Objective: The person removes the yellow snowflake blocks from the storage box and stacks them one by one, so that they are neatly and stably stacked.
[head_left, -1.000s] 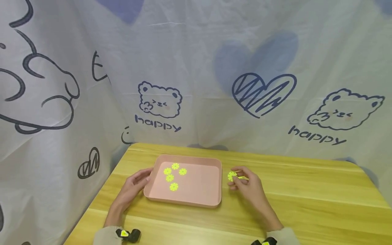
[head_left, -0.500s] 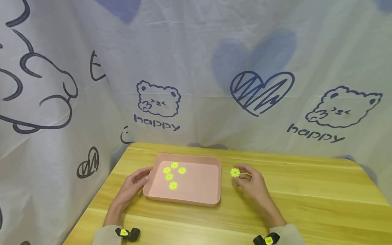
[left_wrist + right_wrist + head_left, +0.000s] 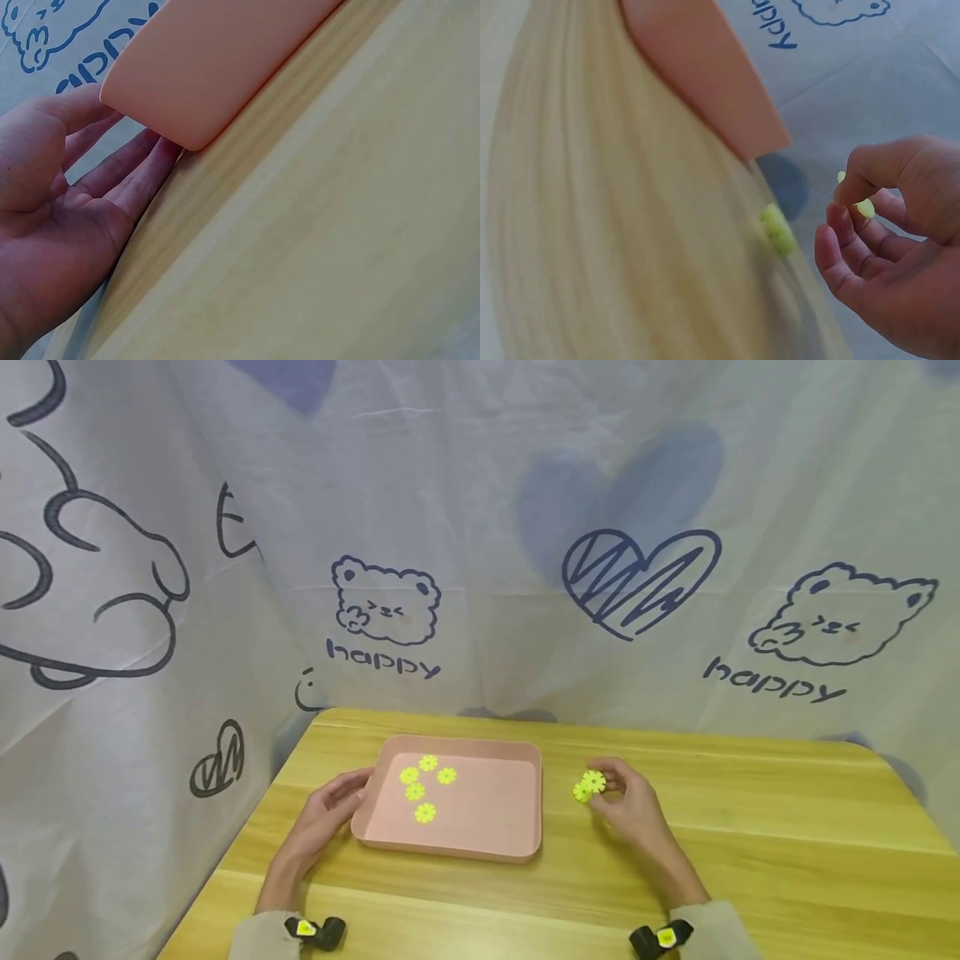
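My left hand [image 3: 326, 814] rests against the left side of a shallow pink tray [image 3: 480, 852]. In the left wrist view, its thumb [image 3: 86, 105] touches the rim corner and the other fingers reach to the tray's lower edge. Right of the tray, my right hand [image 3: 633, 802] pinches a yellow-green snowflake disc [image 3: 594, 781] between thumb and fingertips. The right wrist view shows that disc [image 3: 865, 208] nearly edge-on, partly hidden by the fingers. Just beneath, another yellow-green piece [image 3: 581, 792] sits on the table; it looks thick, like a stack, from the right wrist.
Several matching snowflake discs [image 3: 425, 812] lie flat in the left half of the tray. The wooden table [image 3: 787, 843] ends at the back against a hanging white cloth [image 3: 480, 635] printed with bears and hearts. More cloth hangs along the left side.
My right hand has lifted a disc and drawn it slightly right, turning its face toward the head camera; the piece below now shows. The left hand and tray stay put.
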`<state>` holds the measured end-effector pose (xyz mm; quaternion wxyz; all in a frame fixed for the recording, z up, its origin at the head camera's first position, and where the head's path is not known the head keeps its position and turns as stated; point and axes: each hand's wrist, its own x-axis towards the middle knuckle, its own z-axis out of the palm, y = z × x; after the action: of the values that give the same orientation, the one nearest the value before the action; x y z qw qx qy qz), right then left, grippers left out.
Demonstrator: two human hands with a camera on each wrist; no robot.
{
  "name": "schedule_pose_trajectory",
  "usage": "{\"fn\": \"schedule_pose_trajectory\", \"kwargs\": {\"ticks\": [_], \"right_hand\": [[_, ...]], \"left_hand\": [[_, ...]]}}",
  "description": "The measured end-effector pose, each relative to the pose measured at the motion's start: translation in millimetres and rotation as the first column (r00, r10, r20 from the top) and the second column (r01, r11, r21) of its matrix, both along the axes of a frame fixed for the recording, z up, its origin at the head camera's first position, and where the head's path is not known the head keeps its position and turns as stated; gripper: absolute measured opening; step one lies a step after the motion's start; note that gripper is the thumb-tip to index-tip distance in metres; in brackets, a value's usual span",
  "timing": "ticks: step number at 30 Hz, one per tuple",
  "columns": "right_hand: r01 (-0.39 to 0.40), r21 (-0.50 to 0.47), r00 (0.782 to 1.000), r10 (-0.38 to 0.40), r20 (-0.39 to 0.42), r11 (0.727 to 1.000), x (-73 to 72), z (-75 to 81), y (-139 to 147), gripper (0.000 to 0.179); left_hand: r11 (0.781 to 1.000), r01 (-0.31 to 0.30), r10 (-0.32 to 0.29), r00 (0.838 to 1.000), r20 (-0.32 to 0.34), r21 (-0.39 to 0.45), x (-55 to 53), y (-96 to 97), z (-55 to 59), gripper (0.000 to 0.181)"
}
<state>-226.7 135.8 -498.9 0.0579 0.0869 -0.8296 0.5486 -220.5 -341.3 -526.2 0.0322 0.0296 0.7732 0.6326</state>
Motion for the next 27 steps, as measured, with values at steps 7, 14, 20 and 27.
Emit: {"fn": "schedule_pose_trajectory", "kwargs": {"ticks": [7, 14, 20, 27], "right_hand": [[0.019, 0.093, 0.999, -0.024, 0.047, 0.995, -4.8, -10.1, 6, 0.042], [0.013, 0.166, 1.0, -0.013, -0.001, 0.986, -11.3, -21.4, 8, 0.042], [-0.017, 0.169, 1.0, 0.02, -0.014, 0.986, -14.2, -26.9, 5, 0.043], [-0.019, 0.18, 1.0, 0.019, 0.002, 0.984, -16.2, -31.4, 3, 0.039]], "left_hand": [[1.0, -0.002, 0.002, 1.0, 0.001, 0.008, -3.7, 2.2, -1.9, 0.051], [1.0, 0.004, -0.004, 1.0, -0.004, 0.015, -1.3, 2.0, -1.2, 0.05], [1.0, 0.006, -0.006, 1.0, -0.007, 0.022, 0.9, -1.3, 0.8, 0.05], [1.0, 0.007, -0.008, 1.0, 0.006, 0.016, 1.6, -2.2, 2.5, 0.05]]}}
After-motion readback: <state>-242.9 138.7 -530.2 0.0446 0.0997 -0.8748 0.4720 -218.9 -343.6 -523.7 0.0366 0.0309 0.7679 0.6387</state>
